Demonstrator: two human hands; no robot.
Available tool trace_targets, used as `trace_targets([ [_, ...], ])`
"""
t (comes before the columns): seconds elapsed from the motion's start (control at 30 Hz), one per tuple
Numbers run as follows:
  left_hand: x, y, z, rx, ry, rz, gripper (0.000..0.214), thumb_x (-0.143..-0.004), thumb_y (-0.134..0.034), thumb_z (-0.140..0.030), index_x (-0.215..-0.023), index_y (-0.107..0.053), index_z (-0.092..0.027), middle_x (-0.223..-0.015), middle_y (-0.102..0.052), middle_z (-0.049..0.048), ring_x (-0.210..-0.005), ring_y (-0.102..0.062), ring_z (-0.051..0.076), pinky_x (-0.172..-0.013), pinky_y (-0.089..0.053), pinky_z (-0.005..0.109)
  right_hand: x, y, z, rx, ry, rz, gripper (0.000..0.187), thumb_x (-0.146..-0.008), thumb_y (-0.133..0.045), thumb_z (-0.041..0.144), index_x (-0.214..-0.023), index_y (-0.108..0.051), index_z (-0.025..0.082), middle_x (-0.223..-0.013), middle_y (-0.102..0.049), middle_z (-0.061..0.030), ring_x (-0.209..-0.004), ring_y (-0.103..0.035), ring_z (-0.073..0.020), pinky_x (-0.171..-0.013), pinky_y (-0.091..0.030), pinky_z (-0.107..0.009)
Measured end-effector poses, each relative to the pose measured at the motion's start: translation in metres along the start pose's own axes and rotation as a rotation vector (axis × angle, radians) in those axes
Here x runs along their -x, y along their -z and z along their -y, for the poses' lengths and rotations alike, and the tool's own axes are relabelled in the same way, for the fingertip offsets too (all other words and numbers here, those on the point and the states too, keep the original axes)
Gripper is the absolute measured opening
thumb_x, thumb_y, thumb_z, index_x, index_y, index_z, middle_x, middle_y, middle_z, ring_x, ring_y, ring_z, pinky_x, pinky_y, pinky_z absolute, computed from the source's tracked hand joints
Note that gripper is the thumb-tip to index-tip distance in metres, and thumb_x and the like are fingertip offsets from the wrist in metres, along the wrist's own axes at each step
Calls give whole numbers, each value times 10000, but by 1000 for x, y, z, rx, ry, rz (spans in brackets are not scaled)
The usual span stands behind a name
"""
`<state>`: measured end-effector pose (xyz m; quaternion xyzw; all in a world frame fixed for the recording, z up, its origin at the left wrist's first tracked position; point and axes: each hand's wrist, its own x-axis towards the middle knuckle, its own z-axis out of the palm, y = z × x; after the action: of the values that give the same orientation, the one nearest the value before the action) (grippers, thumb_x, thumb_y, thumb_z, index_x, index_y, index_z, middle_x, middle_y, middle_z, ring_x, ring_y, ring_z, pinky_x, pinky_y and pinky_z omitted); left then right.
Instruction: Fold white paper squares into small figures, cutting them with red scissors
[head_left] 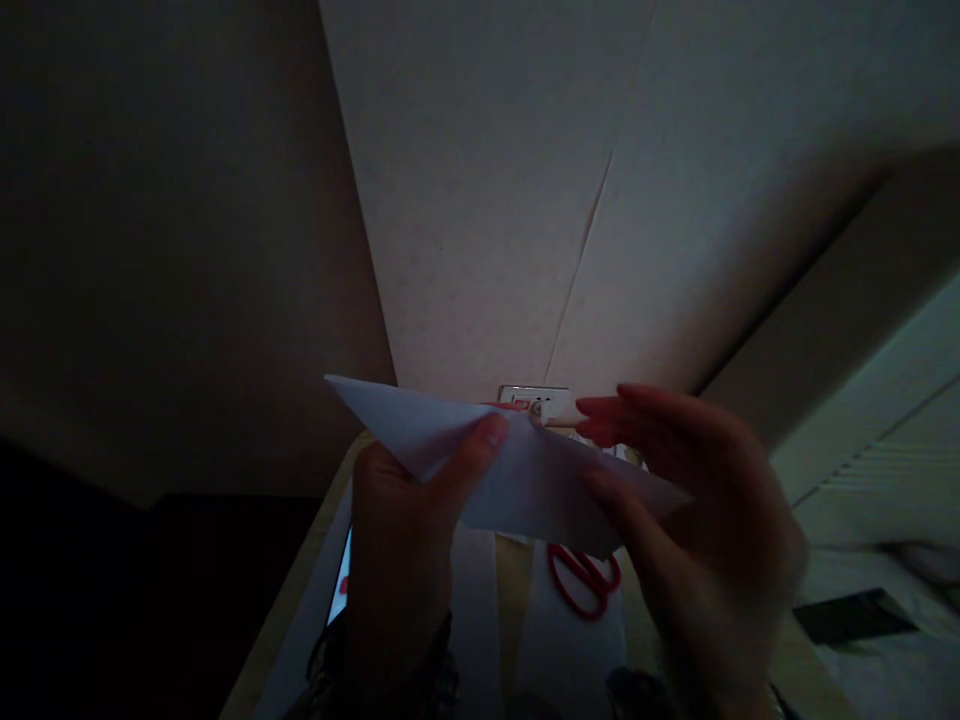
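A folded sheet of white paper (525, 490) is held up in front of me, with a pointed corner at its left end. My left hand (409, 530) pinches it, the thumb pressed flat on the near face and the other fingers hidden behind. At the paper's right part, my right hand (697, 510) is slightly blurred. Its thumb lies against or close to the near face, while its fingers stretch out above the top edge, apart from the thumb. Below the paper, red-handled scissors (581, 580) lie on a white sheet, their blades out of sight.
Under my hands is a small wooden table (514, 600) with white sheets on it. A lit phone or tablet screen (341, 580) shows beside my left wrist. The wall behind holds a power socket (555, 400). A dark flat object (855, 615) lies at the right.
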<state>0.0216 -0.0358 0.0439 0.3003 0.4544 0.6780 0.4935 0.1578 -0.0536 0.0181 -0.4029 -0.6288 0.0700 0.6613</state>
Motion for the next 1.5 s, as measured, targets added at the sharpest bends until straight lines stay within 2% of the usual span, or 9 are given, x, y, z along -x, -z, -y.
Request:
trace_targets([
  [0.1,-1,-2,3,79,-41,-33,68,-577,-843,-201,-597,-784,-229,-596,-767,-18,-536,-701,139,-521,-558,189,-2,2,1,13,8,31,294,-852,-753,81,-1060,-738,288,-961,-787,49,-859,-720,-143,-742,-585,-262],
  [0.17,-2,-1,5,71,-43,-45,69,-588,-849,-212,-605,-785,-231,-615,-775,-18,-550,-701,139,-519,-552,182,-2,3,2,-3,74,43,310,-865,-706,22,-1032,-752,279,-949,-788,57,-857,-705,-128,-731,-569,-250],
  [0.43,1,0,2,68,-1,-32,65,-683,-847,-241,-659,-789,-255,-697,-792,-12,-671,-741,178,-647,-597,255,-5,9,3,95,342,229,437,-887,-616,-21,-1216,-706,252,-1174,-796,0,-1003,-720,-202,-838,-624,-375],
  [0.6,2,-3,-3,52,14,-19,70,-698,-823,-199,-658,-787,-245,-717,-795,-2,-711,-757,192,-707,-617,295,-6,11,3,113,374,276,442,-880,-605,-10,-1230,-698,242,-1199,-792,-6,-1061,-720,-212,-874,-633,-381],
  [0.73,2,-3,1,55,-41,-67,81,-645,-864,-239,-660,-785,-226,-662,-786,-12,-616,-735,159,-586,-584,234,-6,10,4,114,415,278,437,-871,-619,-33,-1221,-696,218,-1205,-791,0,-1073,-711,-182,-879,-635,-336],
  [0.97,5,-4,-4,131,-50,-52,76,-664,-818,-178,-626,-777,-230,-622,-777,-33,-589,-719,117,-570,-561,163,-6,10,6,180,427,258,373,-907,-640,28,-1203,-721,241,-1173,-800,-22,-1037,-737,-209,-831,-657,-353],
  [1.13,5,-3,-5,158,-32,-44,65,-688,-812,-204,-639,-775,-226,-635,-780,-22,-609,-723,124,-585,-567,174,-6,9,5,279,487,307,248,-1003,-552,146,-1152,-741,208,-1201,-791,-34,-1095,-710,-188,-854,-643,-325],
  [1.23,4,-2,-5,151,-17,-65,81,-703,-811,-224,-634,-769,-235,-644,-782,-23,-621,-734,142,-590,-581,196,-7,8,5,288,559,306,287,-1041,-482,195,-1173,-736,173,-1227,-780,-57,-1141,-686,-213,-861,-643,-364],
  [1.5,5,-8,-9,264,-11,-85,118,-669,-803,-176,-581,-740,-225,-573,-757,-31,-528,-715,135,-499,-572,191,-12,6,5,293,590,388,250,-1030,-527,197,-1160,-735,150,-1256,-770,-45,-1143,-680,-198,-880,-628,-343],
])
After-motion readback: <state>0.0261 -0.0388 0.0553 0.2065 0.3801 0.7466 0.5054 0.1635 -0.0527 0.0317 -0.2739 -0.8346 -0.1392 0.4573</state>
